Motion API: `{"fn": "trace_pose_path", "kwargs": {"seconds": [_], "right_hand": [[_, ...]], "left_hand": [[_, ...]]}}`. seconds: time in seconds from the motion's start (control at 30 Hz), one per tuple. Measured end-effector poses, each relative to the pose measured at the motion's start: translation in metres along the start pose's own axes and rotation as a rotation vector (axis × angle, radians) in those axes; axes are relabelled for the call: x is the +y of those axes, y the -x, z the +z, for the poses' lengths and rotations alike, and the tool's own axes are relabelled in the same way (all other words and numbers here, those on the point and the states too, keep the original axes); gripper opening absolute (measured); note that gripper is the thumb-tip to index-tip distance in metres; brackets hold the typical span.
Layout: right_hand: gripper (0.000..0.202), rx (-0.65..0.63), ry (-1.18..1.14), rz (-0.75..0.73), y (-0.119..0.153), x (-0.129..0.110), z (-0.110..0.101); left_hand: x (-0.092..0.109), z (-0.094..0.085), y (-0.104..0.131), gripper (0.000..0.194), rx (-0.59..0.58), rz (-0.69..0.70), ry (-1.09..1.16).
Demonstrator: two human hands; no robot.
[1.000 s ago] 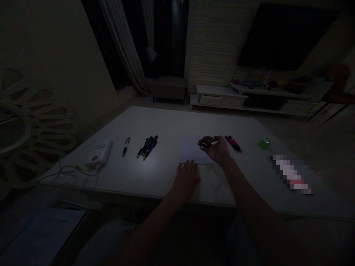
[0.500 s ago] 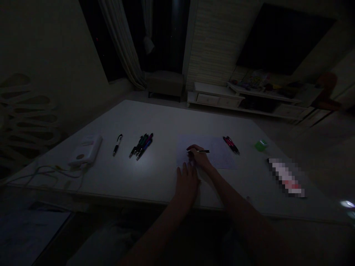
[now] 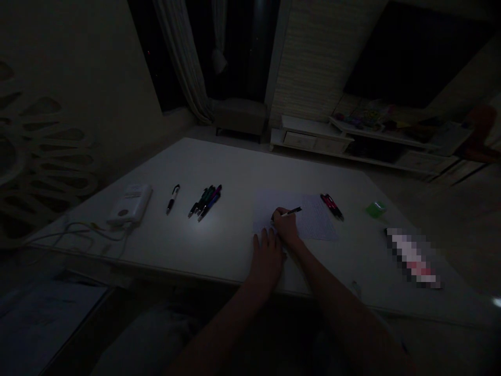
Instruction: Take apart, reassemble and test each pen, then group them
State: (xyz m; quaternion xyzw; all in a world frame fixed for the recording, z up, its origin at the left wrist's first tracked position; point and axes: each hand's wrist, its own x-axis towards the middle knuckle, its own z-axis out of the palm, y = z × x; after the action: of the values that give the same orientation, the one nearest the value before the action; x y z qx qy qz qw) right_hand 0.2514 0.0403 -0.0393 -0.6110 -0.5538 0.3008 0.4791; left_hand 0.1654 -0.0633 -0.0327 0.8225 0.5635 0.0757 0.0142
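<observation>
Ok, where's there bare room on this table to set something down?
Bare table shows between the pen cluster and the paper, and beyond both, toward the far edge. Crowded: around the left hand and right hand, which holds a pen, and by the white box and cables.

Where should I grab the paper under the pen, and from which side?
Probably pinch the paper by its near right corner, coming from the right. It lies flat, so an edge should lift easiest. The left hand is at its near edge, and the right hand, holding the pen, is over its left part; that corner is uncovered.
</observation>
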Motion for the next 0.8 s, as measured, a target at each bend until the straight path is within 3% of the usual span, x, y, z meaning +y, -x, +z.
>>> {"fn": "trace_pose_path", "kwargs": {"seconds": [0.43, 0.7, 0.8], "right_hand": [[0.018, -0.016, 0.023, 0.029, 0.001, 0.0, 0.001], [0.019, 0.048, -0.051, 0.022, -0.003, -0.002, -0.007], [0.039, 0.13, -0.1, 0.058, -0.003, -0.002, -0.019]], "left_hand": [[0.0, 0.0, 0.0, 0.047, -0.005, -0.005, 0.025], [0.0, -0.005, -0.001, 0.048, -0.019, -0.011, 0.022], [-0.002, -0.008, -0.001, 0.047, -0.028, 0.001, 0.01]]}}
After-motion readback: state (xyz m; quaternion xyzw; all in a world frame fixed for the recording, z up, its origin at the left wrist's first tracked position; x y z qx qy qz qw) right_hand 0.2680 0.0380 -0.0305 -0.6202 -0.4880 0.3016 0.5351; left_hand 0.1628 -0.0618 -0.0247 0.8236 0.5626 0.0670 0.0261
